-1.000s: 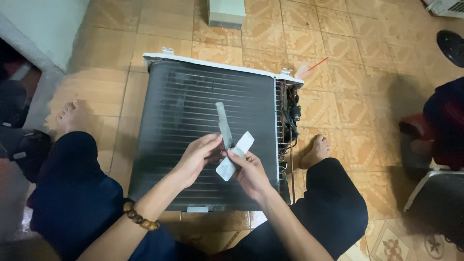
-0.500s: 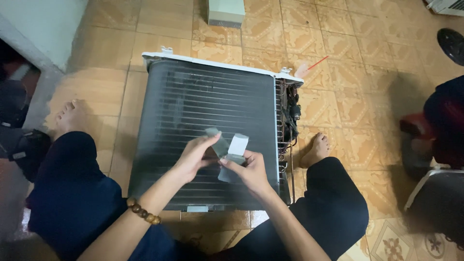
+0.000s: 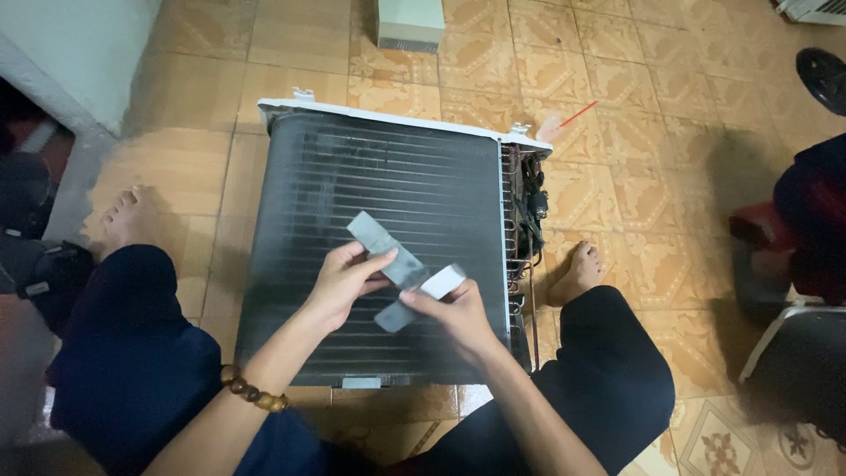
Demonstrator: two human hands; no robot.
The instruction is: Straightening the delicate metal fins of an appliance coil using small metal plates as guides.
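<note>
The person sits on the patterned orange-brown tiled floor (image 3: 687, 132) with legs in dark trousers spread to either side of a large black finned condenser coil in a white-edged frame (image 3: 379, 203), which lies flat on the floor between the bare feet. Above the near half of the coil, the left hand (image 3: 339, 286) pinches a flat grey rectangular strip (image 3: 385, 249) between thumb and fingers, the fingers closed on its lower part while its upper end slants up and to the left. The right hand (image 3: 454, 317) is closed on a second strip, white at its upper right end and grey at its lower left (image 3: 421, 295), gripping it near the middle. The two strips cross or meet just between the hands; whether they are joined cannot be told. A bracelet of brown wooden beads (image 3: 254, 392) circles the left wrist. Along the right side of the coil runs a bundle of copper tubing and dark wiring (image 3: 529, 216). A pale grey box (image 3: 411, 24) stands on the floor beyond the coil, well apart from the hands.
</note>
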